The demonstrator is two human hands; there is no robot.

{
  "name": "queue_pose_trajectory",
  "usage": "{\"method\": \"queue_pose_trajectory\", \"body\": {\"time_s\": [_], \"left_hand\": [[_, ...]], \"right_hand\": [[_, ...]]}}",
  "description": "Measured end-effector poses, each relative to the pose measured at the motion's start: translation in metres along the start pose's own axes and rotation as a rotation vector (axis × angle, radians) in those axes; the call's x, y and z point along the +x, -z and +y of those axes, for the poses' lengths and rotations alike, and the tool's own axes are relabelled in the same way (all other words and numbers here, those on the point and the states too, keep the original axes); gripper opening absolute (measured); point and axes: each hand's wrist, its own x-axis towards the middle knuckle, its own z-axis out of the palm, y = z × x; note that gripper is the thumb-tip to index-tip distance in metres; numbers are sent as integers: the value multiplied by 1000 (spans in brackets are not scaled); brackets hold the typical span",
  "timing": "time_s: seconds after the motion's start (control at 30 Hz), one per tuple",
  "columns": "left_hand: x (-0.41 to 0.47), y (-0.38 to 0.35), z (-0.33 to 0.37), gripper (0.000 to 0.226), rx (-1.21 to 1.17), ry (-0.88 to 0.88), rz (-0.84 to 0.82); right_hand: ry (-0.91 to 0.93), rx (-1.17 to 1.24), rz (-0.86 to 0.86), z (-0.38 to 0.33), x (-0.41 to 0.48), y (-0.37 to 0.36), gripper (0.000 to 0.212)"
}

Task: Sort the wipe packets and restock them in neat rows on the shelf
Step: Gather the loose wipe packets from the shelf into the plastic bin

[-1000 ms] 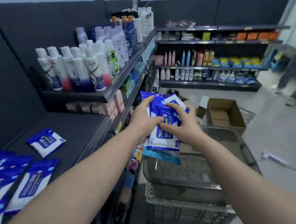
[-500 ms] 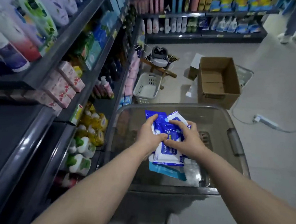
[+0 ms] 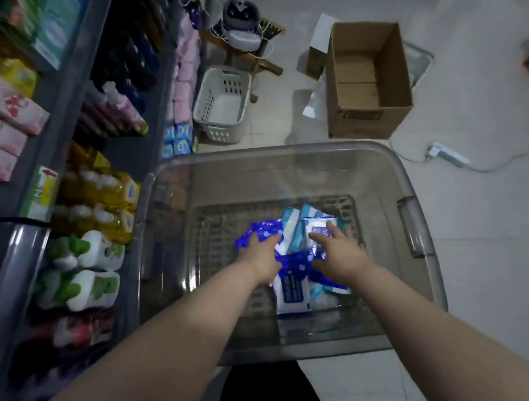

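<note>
**A:** what was the bin point(image 3: 294, 150) like?

**B:** smoky see-through plastic, rounded corners, slotted floor. The packets point(image 3: 293, 288) sat heaped at its bottom: flat rectangles of glossy, crinkly film, dark blue and white.

**A:** and the hands?

**B:** both inside it. The right hand point(image 3: 338, 256) lay flat, fingers spread on a white one. The left hand point(image 3: 259, 255) covered a blue one, couldn't tell if it gripped.

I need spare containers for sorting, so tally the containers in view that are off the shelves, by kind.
Clear plastic bin, holding the wipe packets: 1
White slotted basket: 1
Large cardboard box: 1
Small cardboard box beside it: 1
Total: 4
A clear item behind the large box is too hidden to class, so it is not counted.
</note>
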Motion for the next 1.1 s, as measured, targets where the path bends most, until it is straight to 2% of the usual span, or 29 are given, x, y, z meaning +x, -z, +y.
{"method": "queue_pose_trajectory", "body": {"time_s": [0.1, 0.27, 0.5, 0.63, 0.8, 0.97, 1.1], "left_hand": [[-8, 16, -7, 65, 272, -46, 18], [-37, 44, -12, 55, 323, -25, 90], [-119, 67, -41, 57, 250, 49, 308], [-188, 79, -69, 58, 91, 154, 457], [-286, 89, -116, 44, -93, 336, 724], [-385, 94, -161, 50, -188, 535, 992], [-443, 86, -209, 51, -242, 697, 1059]], "right_hand": [[-3, -128, 9, -5, -2, -6, 57], [80, -262, -4, -23, -14, 3, 57], [375, -464, 100, -90, -40, 22, 52], [595, -527, 183, -150, -68, 30, 48], [897, -532, 277, -245, -117, 31, 43], [1165, -511, 314, -331, -181, 21, 47], [1270, -527, 283, -384, -219, 4, 49]]}}
